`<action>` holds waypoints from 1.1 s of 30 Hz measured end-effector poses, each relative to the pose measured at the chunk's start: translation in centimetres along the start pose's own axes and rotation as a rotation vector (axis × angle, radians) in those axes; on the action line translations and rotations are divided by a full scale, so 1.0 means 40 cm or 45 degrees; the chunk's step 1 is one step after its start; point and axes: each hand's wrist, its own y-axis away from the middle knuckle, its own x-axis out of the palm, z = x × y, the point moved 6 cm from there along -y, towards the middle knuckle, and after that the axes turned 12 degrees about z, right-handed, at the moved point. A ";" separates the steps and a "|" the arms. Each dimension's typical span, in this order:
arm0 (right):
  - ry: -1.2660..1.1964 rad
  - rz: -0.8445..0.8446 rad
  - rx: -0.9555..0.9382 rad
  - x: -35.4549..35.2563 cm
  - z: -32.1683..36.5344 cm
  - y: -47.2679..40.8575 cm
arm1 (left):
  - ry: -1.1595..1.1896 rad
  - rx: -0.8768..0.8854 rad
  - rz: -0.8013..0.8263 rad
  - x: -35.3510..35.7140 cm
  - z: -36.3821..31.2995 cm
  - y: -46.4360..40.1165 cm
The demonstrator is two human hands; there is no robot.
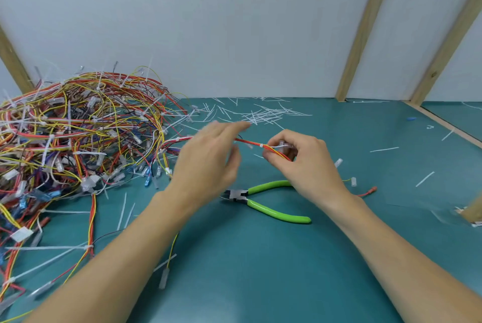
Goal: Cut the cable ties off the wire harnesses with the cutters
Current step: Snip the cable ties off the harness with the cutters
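My right hand (305,161) pinches a red and yellow wire harness (251,143) near a white cable tie (261,145), lifted a little above the teal mat. My left hand (211,161) is blurred, fingers spread and relaxed, hovering over the same harness to the left and holding nothing. The green-handled cutters (271,201) lie on the mat below and between both hands, jaws pointing left, untouched. A big tangled pile of harnesses (78,140) with many white ties fills the left side.
Several cut white tie pieces (263,114) lie scattered at the back of the teal mat (260,270). Loose wires with connectors (365,191) trail right of my right wrist. Wooden frame posts (365,35) stand against the white back wall; a wooden piece (473,211) is at the right edge.
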 end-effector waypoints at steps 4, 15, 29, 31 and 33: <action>0.019 -0.021 -0.118 0.005 0.028 0.007 | 0.135 0.109 0.131 0.030 -0.022 0.001; 0.363 -0.203 0.127 -0.073 -0.021 0.001 | 0.547 -0.549 -0.214 0.018 0.134 0.024; -0.370 -0.170 0.318 -0.068 -0.102 -0.018 | 0.734 -0.978 -0.254 0.035 0.251 0.054; -0.396 -0.195 0.354 -0.068 -0.114 -0.017 | 0.755 -0.979 -0.248 0.036 0.250 0.053; -0.369 -0.228 0.378 -0.069 -0.121 -0.017 | 0.766 -0.973 -0.241 0.036 0.247 0.053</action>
